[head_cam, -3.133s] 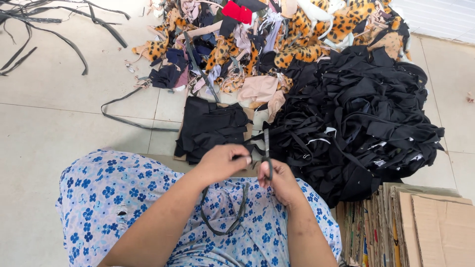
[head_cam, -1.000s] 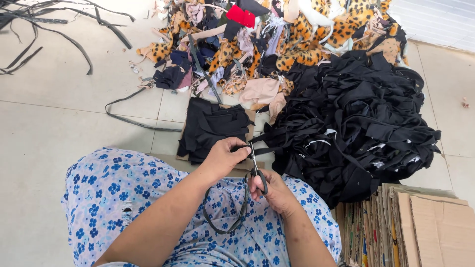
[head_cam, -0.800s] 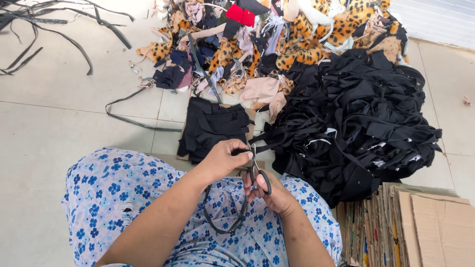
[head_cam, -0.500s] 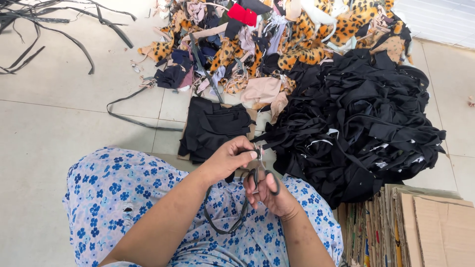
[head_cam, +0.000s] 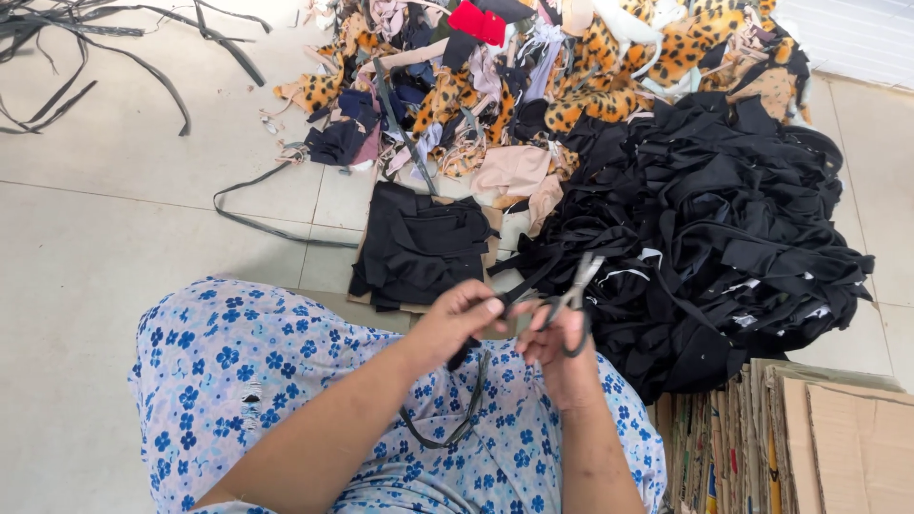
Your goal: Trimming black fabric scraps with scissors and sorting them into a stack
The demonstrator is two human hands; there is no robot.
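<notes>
Since the earlier frames, the pair of metal scissors with dark handles [head_cam: 569, 303] has tipped from upright to lean toward upper right, blades parted; I see my right hand [head_cam: 562, 354] clamped through the handle loops. My left hand [head_cam: 464, 319] is pinched shut on a narrow black fabric strap [head_cam: 468, 411], which runs from the fingers to just beside the blades and loops down over the blue floral-print garment [head_cam: 286, 362] on my lap. The two hands sit close together, nearly touching.

Surroundings: a small stack of folded black cloth pieces [head_cam: 419, 246] lies on a flat sheet of brown cardboard [head_cam: 492, 249] just beyond the left hand. To the right, a large heap of black fabric strips [head_cam: 724, 219] crowds close to the scissors and bars the right side. Farther off lies a mixed pile of leopard-print, pink and red scraps [head_cam: 533, 76]. Loose black straps [head_cam: 105, 48] trail across the pale tiled floor [head_cam: 124, 219] at far left, well apart from me. Stacked corrugated cardboard sheets [head_cam: 809, 447] stand on edge at lower right, hemming in the right elbow.

Open room: the bare floor to the left.
</notes>
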